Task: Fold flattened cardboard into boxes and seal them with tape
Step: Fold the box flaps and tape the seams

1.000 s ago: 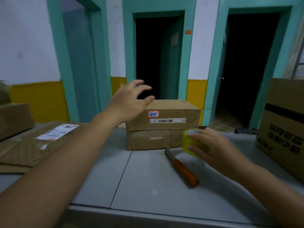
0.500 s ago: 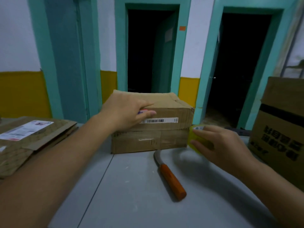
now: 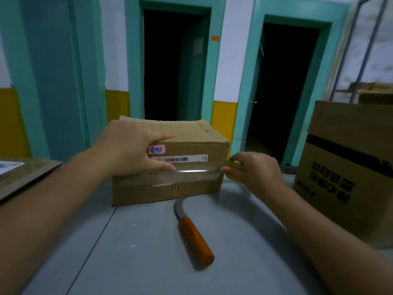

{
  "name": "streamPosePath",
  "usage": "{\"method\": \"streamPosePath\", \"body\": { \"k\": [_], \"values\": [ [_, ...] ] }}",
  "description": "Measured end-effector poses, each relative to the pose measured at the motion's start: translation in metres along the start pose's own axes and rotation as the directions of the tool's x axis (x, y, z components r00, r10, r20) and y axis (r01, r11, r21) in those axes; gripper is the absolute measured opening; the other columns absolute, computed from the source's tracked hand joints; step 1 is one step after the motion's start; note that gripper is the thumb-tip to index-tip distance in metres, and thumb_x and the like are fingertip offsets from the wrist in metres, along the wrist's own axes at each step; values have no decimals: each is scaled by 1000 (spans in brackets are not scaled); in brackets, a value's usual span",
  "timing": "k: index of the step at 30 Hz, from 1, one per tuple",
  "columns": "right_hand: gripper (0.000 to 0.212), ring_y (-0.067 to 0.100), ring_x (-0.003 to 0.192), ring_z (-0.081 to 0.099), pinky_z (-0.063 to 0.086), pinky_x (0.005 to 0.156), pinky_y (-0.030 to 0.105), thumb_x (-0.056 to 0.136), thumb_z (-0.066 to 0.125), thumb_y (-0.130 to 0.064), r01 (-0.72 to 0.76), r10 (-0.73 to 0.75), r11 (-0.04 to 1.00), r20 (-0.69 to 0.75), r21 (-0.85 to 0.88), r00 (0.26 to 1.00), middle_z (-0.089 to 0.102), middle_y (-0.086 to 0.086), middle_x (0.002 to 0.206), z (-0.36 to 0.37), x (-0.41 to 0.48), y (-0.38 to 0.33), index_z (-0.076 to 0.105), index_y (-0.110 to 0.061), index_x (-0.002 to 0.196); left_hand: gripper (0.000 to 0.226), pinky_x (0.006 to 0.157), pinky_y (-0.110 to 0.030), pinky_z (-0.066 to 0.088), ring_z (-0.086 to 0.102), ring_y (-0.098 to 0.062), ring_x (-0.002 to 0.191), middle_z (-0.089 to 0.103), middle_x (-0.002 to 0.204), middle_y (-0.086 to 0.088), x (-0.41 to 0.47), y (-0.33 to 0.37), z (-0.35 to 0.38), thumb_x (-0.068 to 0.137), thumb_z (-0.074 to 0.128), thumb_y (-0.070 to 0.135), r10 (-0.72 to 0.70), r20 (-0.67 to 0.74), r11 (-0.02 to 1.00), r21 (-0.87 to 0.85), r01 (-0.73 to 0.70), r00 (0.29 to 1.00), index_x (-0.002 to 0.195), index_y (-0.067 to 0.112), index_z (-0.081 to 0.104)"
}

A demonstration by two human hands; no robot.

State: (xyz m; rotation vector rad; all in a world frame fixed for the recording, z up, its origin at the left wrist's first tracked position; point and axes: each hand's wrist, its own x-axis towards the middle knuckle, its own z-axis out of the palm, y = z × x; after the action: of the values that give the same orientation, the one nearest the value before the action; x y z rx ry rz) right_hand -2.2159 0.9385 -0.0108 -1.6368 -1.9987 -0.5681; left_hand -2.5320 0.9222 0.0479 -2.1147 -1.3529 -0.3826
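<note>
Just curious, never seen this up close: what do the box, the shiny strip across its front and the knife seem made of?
The box looks like matte brown cardboard, creased at its edges. The strip looks like clear glossy plastic tape: it catches light and cardboard shows through. The knife has a dull grey, probably metal blade; its smooth orange handle could be wood or plastic.

Knife [image 3: 192,235] with curved blade and orange handle lies on grey table [image 3: 138,262], lower centre, blade toward the top of the frame. Two dark doorways [image 3: 165,67] in teal frames span the top; small orange tag [image 3: 215,38] on the wall between them. Large printed carton [image 3: 344,167] at right edge, metal frame [image 3: 365,50] above it.
</note>
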Motion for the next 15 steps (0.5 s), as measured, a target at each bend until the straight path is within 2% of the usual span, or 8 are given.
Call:
{"method": "streamPosePath", "body": {
  "k": [3,5,7,10,12,14,15],
  "values": [
    [63,17,86,66,60,73,40,85,53,-71,42,-38,998,-65,53,997,73,0,101,6,-3,3,71,-22,120,111,61,-22,33,55,-6,94,70,120,14,1,1,-1,61,34,106,2,9,1000,16,-2,1000,157,50,34],
    [64,18,78,65,59,64,42,86,50,-70,130,-117,989,-171,68,978,73,3,94,12,-8,7,74,-17,113,110,68,-25,35,61,-11,108,68,130,13,1,3,-1,61,45,102,20,24,999,38,-21,1000,158,51,32],
    [57,18,72,65,57,58,41,89,54,-64,211,-185,975,-284,64,941,73,4,87,18,-11,11,76,-14,106,106,72,-26,34,61,-14,114,66,134,13,2,2,-2,65,54,96,30,36,998,51,-31,999,158,51,30],
    [53,18,71,64,51,65,40,91,57,-63,269,-233,960,-326,71,916,75,1,85,18,-12,11,76,-15,101,103,67,-23,31,51,-7,95,68,127,13,3,-6,-2,67,63,90,50,55,999,9,-51,997,158,52,30],
    [51,15,71,61,47,67,38,89,59,-62,304,-259,949,-341,86,904,75,0,86,12,-17,5,76,-16,101,101,69,-22,36,47,-5,95,68,127,12,1,-15,1,67,70,84,65,75,996,-73,-59,995,156,52,33],
    [48,8,72,52,43,63,32,87,62,-58,338,-285,937,-365,88,886,75,-1,86,5,-23,-7,76,-16,102,100,91,-31,49,52,-10,116,59,141,14,1,-25,-1,69,80,71,56,148,977,-210,-24,987,155,52,34],
    [46,7,72,50,41,62,31,86,64,-57,349,-298,934,-366,80,881,74,-1,85,1,-26,-15,76,-16,103,99,105,-39,47,47,-13,131,51,148,16,0,-28,-6,70,85,62,55,189,970,-243,-8,980,154,52,34]
  ]
}}
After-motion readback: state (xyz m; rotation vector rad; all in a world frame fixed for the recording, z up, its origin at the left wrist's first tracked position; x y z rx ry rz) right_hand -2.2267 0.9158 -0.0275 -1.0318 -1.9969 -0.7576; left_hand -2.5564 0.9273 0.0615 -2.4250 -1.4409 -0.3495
